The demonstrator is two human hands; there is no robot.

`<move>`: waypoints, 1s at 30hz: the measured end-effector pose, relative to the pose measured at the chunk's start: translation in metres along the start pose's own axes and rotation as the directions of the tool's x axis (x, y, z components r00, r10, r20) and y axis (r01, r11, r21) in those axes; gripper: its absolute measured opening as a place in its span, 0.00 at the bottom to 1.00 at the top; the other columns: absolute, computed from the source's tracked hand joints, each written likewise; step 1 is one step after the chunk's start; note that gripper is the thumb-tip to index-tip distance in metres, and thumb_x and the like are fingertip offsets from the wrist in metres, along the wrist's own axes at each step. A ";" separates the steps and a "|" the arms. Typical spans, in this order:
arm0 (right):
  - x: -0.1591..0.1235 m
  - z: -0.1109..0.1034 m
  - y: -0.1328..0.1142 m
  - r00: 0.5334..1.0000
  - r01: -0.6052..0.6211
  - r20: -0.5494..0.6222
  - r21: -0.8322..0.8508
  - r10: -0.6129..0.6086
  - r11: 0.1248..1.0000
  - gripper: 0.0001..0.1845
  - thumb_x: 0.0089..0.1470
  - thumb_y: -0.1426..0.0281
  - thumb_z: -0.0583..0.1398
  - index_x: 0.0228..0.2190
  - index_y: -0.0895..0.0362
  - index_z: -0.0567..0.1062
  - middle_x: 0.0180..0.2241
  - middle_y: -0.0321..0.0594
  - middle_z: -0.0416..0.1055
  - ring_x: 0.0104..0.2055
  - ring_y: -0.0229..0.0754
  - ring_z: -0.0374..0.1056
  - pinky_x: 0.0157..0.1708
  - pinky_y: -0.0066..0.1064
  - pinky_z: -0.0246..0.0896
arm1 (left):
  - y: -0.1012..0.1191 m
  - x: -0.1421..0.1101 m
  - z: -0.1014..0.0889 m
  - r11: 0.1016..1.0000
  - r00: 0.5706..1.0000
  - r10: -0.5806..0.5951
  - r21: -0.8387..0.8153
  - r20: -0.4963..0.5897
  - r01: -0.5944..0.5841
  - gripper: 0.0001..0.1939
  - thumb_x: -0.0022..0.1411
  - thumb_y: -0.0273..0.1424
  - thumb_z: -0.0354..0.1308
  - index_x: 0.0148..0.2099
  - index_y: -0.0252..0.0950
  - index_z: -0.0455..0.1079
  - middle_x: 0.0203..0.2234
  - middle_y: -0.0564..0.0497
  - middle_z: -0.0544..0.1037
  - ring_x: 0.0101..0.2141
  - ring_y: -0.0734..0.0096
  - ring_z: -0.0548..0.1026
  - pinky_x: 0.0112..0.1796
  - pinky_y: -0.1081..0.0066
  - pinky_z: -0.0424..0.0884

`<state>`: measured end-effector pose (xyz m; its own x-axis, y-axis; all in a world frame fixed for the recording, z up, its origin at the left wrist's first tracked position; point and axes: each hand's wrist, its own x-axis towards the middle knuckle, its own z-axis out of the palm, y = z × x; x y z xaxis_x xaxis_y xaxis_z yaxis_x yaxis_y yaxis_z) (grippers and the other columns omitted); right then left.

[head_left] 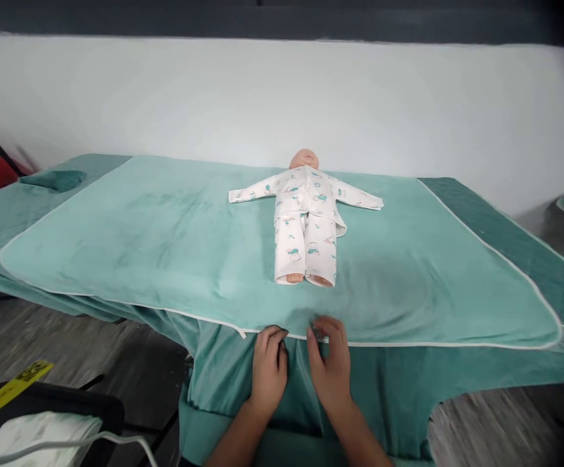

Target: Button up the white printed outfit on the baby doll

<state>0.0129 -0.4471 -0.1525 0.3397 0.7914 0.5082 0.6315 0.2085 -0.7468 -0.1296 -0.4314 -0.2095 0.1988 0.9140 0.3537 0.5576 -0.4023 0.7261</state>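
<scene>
A baby doll point(305, 158) lies on its back on the green bed sheet point(204, 240), arms spread and head toward the wall. It wears a white printed long-sleeved top point(306, 191) and matching trousers point(305, 243); its feet barely show at the cuffs. Below the feet, my left hand point(268, 366) rests at the sheet's white-piped near edge, fingers loosely bent and holding nothing visible. Beside it, my right hand point(331, 363) is also at that edge, thumb and curved fingers apart, with nothing seen between them.
A white wall point(282, 97) rises behind the bed. At the left end lies a small green pillow point(54, 180). At lower left are a black chair point(101, 408) with a white cloth point(43, 434), a yellow strap point(12, 392) and a pale cable point(82, 442).
</scene>
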 end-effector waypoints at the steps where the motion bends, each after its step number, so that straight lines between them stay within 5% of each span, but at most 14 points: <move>1: -0.015 0.000 0.003 0.998 -0.010 0.070 0.009 0.009 1.000 0.06 0.63 0.71 0.58 0.43 0.54 0.71 0.42 0.43 0.70 0.45 0.44 0.68 0.43 0.38 0.69 | 0.002 -0.003 -0.005 1.000 1.000 0.006 -0.004 0.000 -0.006 0.16 0.67 0.20 0.47 0.53 0.39 0.67 0.48 0.45 0.71 0.51 0.65 0.70 0.53 0.60 0.71; 6: -0.070 -0.006 0.029 0.965 -0.109 0.246 0.051 0.094 0.993 0.08 0.64 0.68 0.57 0.44 0.53 0.74 0.43 0.43 0.74 0.45 0.47 0.72 0.42 0.40 0.72 | -0.016 -0.021 -0.055 0.992 0.998 -0.028 0.125 -0.056 0.035 0.17 0.68 0.22 0.48 0.55 0.41 0.66 0.52 0.45 0.71 0.54 0.65 0.69 0.55 0.60 0.70; 11: -0.075 -0.007 0.047 0.932 -0.212 0.320 0.098 0.171 0.972 0.11 0.62 0.63 0.58 0.42 0.53 0.76 0.42 0.46 0.76 0.43 0.49 0.74 0.39 0.40 0.75 | -0.088 -0.041 -0.158 0.838 0.955 -0.102 0.494 -0.277 0.233 0.14 0.68 0.27 0.50 0.53 0.37 0.68 0.53 0.42 0.71 0.54 0.57 0.69 0.55 0.54 0.68; 13: -0.073 -0.006 0.049 0.923 -0.235 0.339 0.115 0.185 0.965 0.11 0.62 0.62 0.58 0.42 0.53 0.76 0.41 0.46 0.76 0.43 0.51 0.75 0.38 0.42 0.76 | -0.113 -0.054 -0.205 0.691 0.889 -0.202 0.584 -0.410 0.427 0.16 0.67 0.29 0.49 0.55 0.33 0.67 0.56 0.38 0.69 0.58 0.53 0.66 0.59 0.51 0.63; 16: -0.071 -0.005 0.050 0.910 -0.264 0.360 0.125 0.205 0.956 0.11 0.60 0.61 0.59 0.40 0.52 0.77 0.40 0.46 0.77 0.41 0.52 0.75 0.36 0.43 0.76 | -0.132 -0.082 -0.257 0.352 0.709 -0.421 0.619 -0.565 0.702 0.25 0.65 0.34 0.51 0.62 0.30 0.62 0.63 0.32 0.60 0.63 0.42 0.60 0.58 0.45 0.62; 19: -0.069 -0.003 0.047 0.913 -0.264 0.354 0.131 0.204 0.956 0.10 0.60 0.61 0.59 0.40 0.52 0.77 0.39 0.46 0.77 0.40 0.52 0.75 0.37 0.44 0.76 | -0.136 -0.117 -0.280 0.149 0.591 -0.599 0.651 -0.540 0.745 0.30 0.65 0.43 0.50 0.66 0.37 0.57 0.67 0.34 0.53 0.65 0.37 0.54 0.55 0.33 0.59; 22: -0.067 -0.002 0.044 0.919 -0.242 0.348 0.128 0.185 0.962 0.10 0.61 0.63 0.59 0.41 0.52 0.76 0.40 0.45 0.76 0.41 0.51 0.75 0.40 0.45 0.75 | -0.139 -0.150 -0.286 0.064 0.477 -0.724 0.640 -0.498 0.766 0.32 0.65 0.44 0.48 0.68 0.39 0.53 0.67 0.34 0.55 0.63 0.36 0.59 0.51 0.34 0.65; 27: -0.065 -0.004 0.043 0.909 -0.229 0.377 0.102 0.175 0.968 0.10 0.62 0.63 0.57 0.39 0.52 0.77 0.39 0.44 0.76 0.41 0.51 0.74 0.40 0.45 0.75 | -0.154 -0.178 -0.312 0.058 0.514 -0.747 0.729 -0.422 0.683 0.29 0.65 0.39 0.47 0.66 0.37 0.58 0.56 0.35 0.70 0.54 0.40 0.69 0.46 0.46 0.70; 30: -0.065 -0.006 0.043 0.912 -0.227 0.371 0.101 0.174 0.969 0.10 0.61 0.62 0.58 0.39 0.52 0.77 0.39 0.43 0.76 0.41 0.51 0.74 0.41 0.44 0.74 | -0.154 -0.172 -0.337 0.051 0.487 -0.752 0.698 -0.444 0.714 0.28 0.61 0.42 0.52 0.61 0.38 0.65 0.50 0.39 0.74 0.47 0.45 0.74 0.42 0.53 0.73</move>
<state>0.0219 -0.4932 -0.2152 0.1612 0.9715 0.1739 0.4641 0.0809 -0.8821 -0.5213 -0.5446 -0.1838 -0.6802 0.7244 -0.1123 0.7329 0.6694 -0.1218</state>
